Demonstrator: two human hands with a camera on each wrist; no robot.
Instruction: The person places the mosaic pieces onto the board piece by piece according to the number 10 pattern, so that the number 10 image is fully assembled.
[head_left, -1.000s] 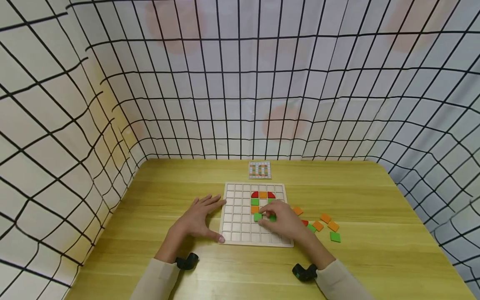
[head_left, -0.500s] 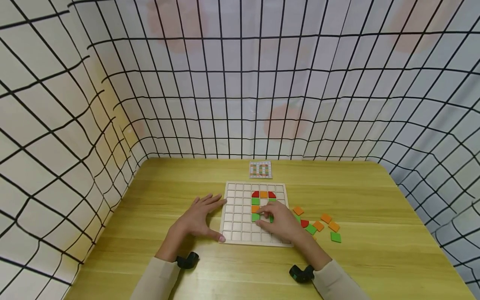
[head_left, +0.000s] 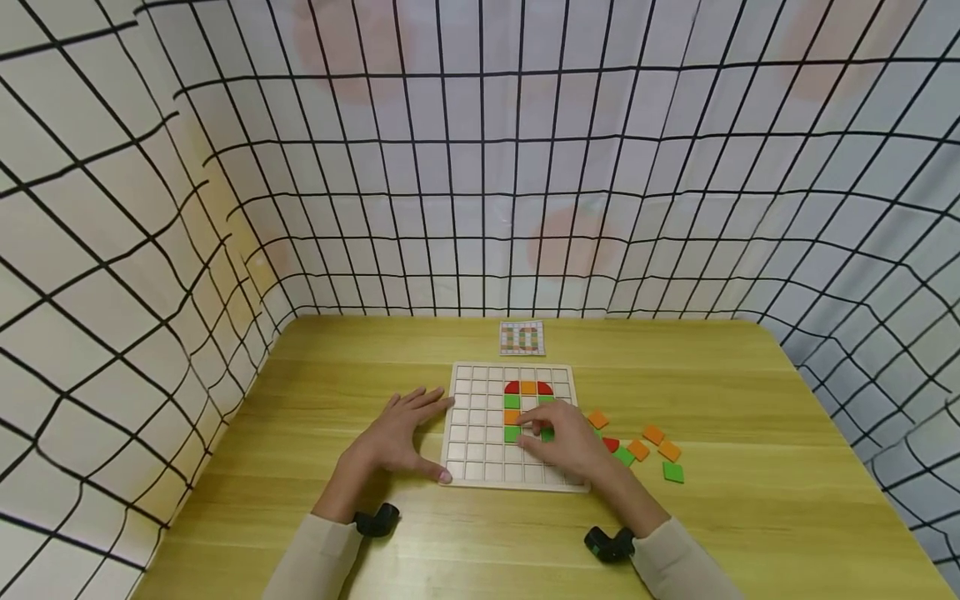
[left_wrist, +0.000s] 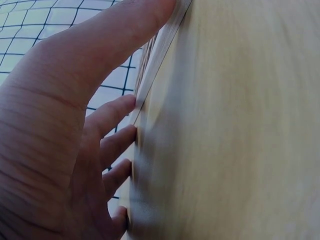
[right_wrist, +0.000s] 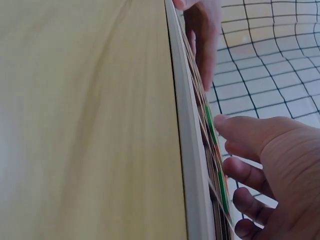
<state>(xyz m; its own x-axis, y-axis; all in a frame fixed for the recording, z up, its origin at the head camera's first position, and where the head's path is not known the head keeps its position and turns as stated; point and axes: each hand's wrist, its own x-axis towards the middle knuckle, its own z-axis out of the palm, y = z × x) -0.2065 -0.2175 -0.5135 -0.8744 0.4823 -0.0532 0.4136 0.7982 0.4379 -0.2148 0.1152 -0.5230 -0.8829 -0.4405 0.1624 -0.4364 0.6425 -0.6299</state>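
In the head view a pale gridded board (head_left: 472, 450) lies on the table, with red, orange and green tiles set in several cells. My left hand (head_left: 397, 437) spreads along its left edge, thumb at the near corner and fingers farther up. In the left wrist view that hand's fingertips (left_wrist: 131, 102) touch the board's side. Over the board's right part hovers my right hand (head_left: 562, 437), fingers loosely bent. Its thumb and index finger are beside a green tile (head_left: 512, 434) lying in a cell, and nothing shows between them. Part of the tiled area is hidden under this hand.
Right of the board lie loose tiles, among them an orange tile (head_left: 653, 435), a green tile (head_left: 672, 472) and a red tile (head_left: 611, 445). A small pattern card (head_left: 522, 338) lies beyond the board. Black-gridded white curtains (head_left: 480, 167) surround the table.
The green tile by my right fingertips sat slightly askew a second ago and now lies square in its cell. My right hand shifted a little left, then back right. My left hand stayed put.
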